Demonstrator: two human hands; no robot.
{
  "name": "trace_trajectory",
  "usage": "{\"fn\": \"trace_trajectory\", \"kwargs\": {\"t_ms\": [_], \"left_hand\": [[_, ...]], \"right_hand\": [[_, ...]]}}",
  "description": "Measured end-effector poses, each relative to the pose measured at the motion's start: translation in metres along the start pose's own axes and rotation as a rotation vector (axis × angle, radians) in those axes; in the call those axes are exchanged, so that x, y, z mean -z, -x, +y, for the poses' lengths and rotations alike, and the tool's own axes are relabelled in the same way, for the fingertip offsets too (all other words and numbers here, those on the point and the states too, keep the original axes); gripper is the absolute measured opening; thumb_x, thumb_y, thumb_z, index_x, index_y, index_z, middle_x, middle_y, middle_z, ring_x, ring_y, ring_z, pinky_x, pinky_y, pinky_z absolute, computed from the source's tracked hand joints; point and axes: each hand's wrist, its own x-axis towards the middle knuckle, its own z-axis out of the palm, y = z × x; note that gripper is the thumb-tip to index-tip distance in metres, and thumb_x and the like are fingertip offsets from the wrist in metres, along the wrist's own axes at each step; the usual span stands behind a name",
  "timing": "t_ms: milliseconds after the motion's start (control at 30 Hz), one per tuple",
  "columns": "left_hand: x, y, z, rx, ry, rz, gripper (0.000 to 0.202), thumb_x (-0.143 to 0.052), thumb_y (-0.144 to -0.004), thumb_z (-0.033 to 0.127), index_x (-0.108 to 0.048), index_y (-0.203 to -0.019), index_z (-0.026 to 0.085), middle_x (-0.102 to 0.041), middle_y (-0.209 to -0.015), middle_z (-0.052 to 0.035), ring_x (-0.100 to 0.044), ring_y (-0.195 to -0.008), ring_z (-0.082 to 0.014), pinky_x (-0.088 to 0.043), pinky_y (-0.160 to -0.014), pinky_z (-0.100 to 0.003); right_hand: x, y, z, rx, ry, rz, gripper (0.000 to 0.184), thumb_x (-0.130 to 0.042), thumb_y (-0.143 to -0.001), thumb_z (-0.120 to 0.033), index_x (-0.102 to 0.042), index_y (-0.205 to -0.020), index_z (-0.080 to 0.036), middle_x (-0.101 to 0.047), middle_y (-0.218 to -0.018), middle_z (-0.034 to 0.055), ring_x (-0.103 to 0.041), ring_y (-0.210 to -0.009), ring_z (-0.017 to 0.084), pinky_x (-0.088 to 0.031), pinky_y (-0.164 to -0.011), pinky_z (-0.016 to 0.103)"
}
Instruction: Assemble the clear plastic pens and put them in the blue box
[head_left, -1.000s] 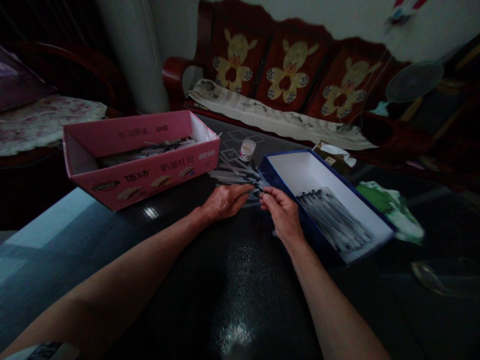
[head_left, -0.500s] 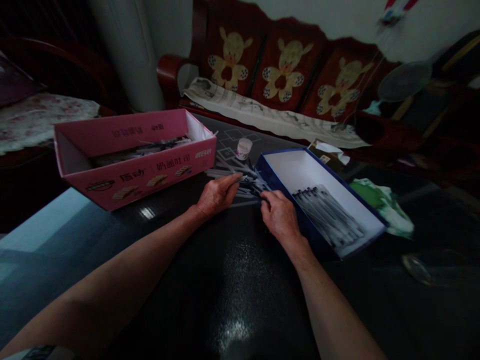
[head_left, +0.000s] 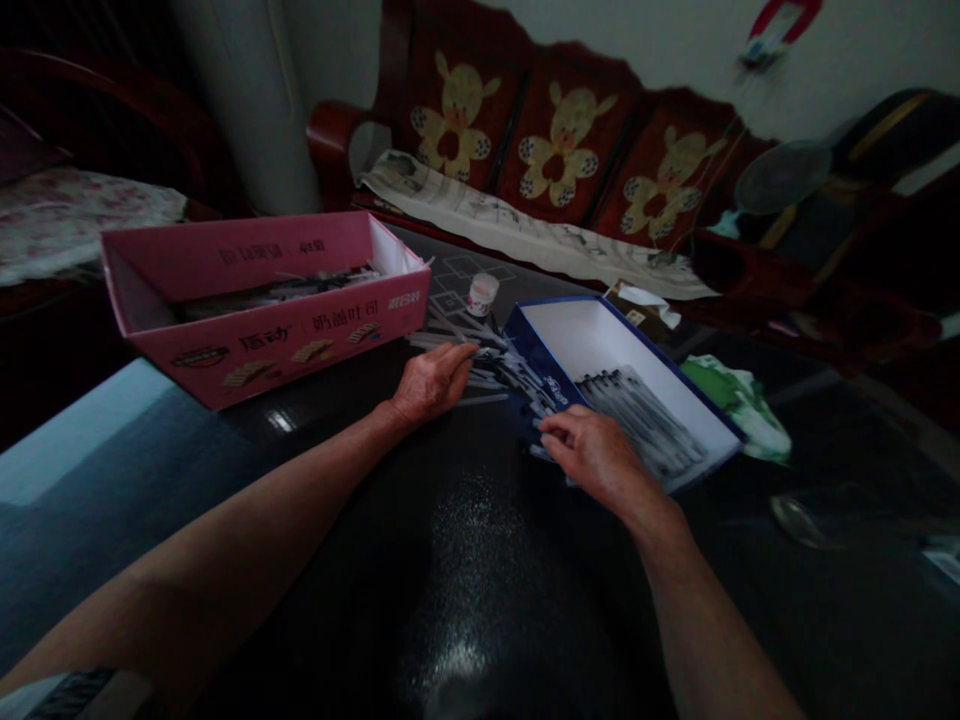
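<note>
A loose pile of thin translucent pen-like tubes [head_left: 517,375], some with dark ends, lies between the two boxes. At the pile's left side is my left hand [head_left: 435,382], fingers pressed together; whatever they pinch is too small to make out. My right hand [head_left: 592,445] is closed beside the near wall of the blue box [head_left: 574,325], thumb and fingers together at the pile's right end. What it grips, if anything, is unclear. Inside that box, similar tubes [head_left: 645,415] lie side by side in a row.
A pink carton [head_left: 300,335] with more tubes inside stands on the left of the dark glossy table [head_left: 480,560]. Behind the pile is a small white tub [head_left: 483,294]. A green and white packet [head_left: 739,400] lies right of the blue box, near a tissue box [head_left: 637,312].
My right hand has moved right and toward me, away from the middle of the pile, uncovering more tubes. My left hand stays almost in place. The view has shifted slightly.
</note>
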Motion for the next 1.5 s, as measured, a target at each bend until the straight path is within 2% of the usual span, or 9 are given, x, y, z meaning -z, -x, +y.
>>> {"fn": "trace_trajectory", "kwargs": {"t_ms": [200, 333, 433, 567, 700, 800, 1067, 1300, 1500], "left_hand": [[-0.001, 0.001, 0.001, -0.047, -0.006, -0.026, 0.031, -0.042, -0.092, 0.021, -0.060, -0.115, 0.010, -0.066, -0.090, -0.0103, -0.064, -0.080, -0.0161, -0.054, -0.074, -0.029], [-0.001, 0.001, 0.002, -0.073, -0.012, -0.028, 0.030, -0.043, -0.092, 0.021, -0.060, -0.114, 0.008, -0.067, -0.090, -0.0102, -0.065, -0.081, -0.0165, -0.054, -0.074, -0.029], [-0.002, 0.001, 0.003, -0.086, -0.025, -0.030, 0.030, -0.043, -0.093, 0.023, -0.060, -0.114, 0.010, -0.068, -0.093, -0.0097, -0.066, -0.083, -0.0163, -0.055, -0.074, -0.029], [-0.001, 0.001, 0.004, -0.069, -0.060, -0.052, 0.033, -0.044, -0.095, 0.028, -0.058, -0.120, 0.014, -0.069, -0.092, -0.0076, -0.067, -0.080, -0.0150, -0.055, -0.071, -0.027], [-0.001, 0.000, 0.006, -0.055, -0.046, -0.070, 0.033, -0.044, -0.095, 0.030, -0.059, -0.121, 0.015, -0.070, -0.096, -0.0075, -0.067, -0.082, -0.0147, -0.055, -0.072, -0.025], [-0.002, 0.001, 0.007, -0.043, -0.043, -0.093, 0.033, -0.043, -0.096, 0.030, -0.059, -0.120, 0.016, -0.070, -0.097, -0.0070, -0.067, -0.080, -0.0139, -0.054, -0.071, -0.025], [-0.002, 0.002, 0.007, -0.035, -0.049, -0.121, 0.028, -0.044, -0.094, 0.029, -0.061, -0.113, 0.016, -0.070, -0.092, -0.0053, -0.066, -0.077, -0.0136, -0.053, -0.069, -0.024], [0.000, -0.001, 0.006, -0.078, -0.024, -0.139, 0.028, -0.045, -0.094, 0.029, -0.065, -0.082, 0.013, -0.061, -0.069, -0.0033, -0.059, -0.063, -0.0118, -0.048, -0.060, -0.023], [0.002, -0.003, 0.006, -0.132, -0.055, -0.190, 0.032, -0.039, -0.095, 0.023, -0.062, -0.076, 0.012, -0.058, -0.069, -0.0050, -0.056, -0.065, -0.0129, -0.047, -0.060, -0.024]], "right_hand": [[-0.018, 0.015, -0.013, -0.077, 0.143, -0.093, 0.019, -0.054, -0.082, -0.019, -0.070, -0.093, -0.019, -0.061, -0.086, 0.0074, -0.061, -0.074, 0.019, -0.045, -0.065, 0.031], [-0.012, 0.008, -0.013, -0.087, 0.024, -0.009, 0.010, -0.057, -0.078, -0.019, -0.066, -0.082, -0.018, -0.060, -0.084, 0.0062, -0.059, -0.070, 0.017, -0.045, -0.064, 0.031], [-0.006, -0.010, -0.017, -0.110, -0.284, 0.158, 0.009, -0.060, -0.076, -0.025, -0.063, -0.082, -0.018, -0.062, -0.078, 0.0041, -0.058, -0.066, 0.015, -0.046, -0.063, 0.030], [-0.019, -0.051, -0.033, -0.246, -0.947, 0.397, 0.029, -0.066, -0.072, -0.036, -0.061, -0.095, -0.020, -0.063, -0.078, 0.0000, -0.060, -0.065, 0.013, -0.049, -0.059, 0.027], [-0.046, -0.079, -0.047, -0.408, -1.553, 0.479, 0.032, -0.073, -0.064, -0.035, -0.060, -0.090, -0.021, -0.065, -0.076, -0.0035, -0.062, -0.067, 0.009, -0.050, -0.058, 0.021], [-0.060, -0.083, -0.050, -0.441, -1.734, 0.477, 0.031, -0.077, -0.062, -0.032, -0.061, -0.085, -0.021, -0.067, -0.075, -0.0040, -0.063, -0.067, 0.008, -0.051, -0.058, 0.019], [-0.069, -0.081, -0.049, -0.408, -1.805, 0.387, 0.030, -0.079, -0.061, -0.030, -0.062, -0.084, -0.021, -0.067, -0.072, -0.0052, -0.064, -0.067, 0.008, -0.052, -0.059, 0.019], [-0.073, -0.077, -0.049, -0.371, -1.713, 0.359, 0.032, -0.078, -0.061, -0.032, -0.062, -0.086, -0.021, -0.068, -0.082, -0.0042, -0.063, -0.071, 0.010, -0.051, -0.059, 0.021], [-0.074, -0.078, -0.046, -0.325, -1.645, 0.344, 0.033, -0.076, -0.065, -0.034, -0.064, -0.093, -0.021, -0.068, -0.081, -0.0025, -0.063, -0.072, 0.011, -0.051, -0.063, 0.024]]}}
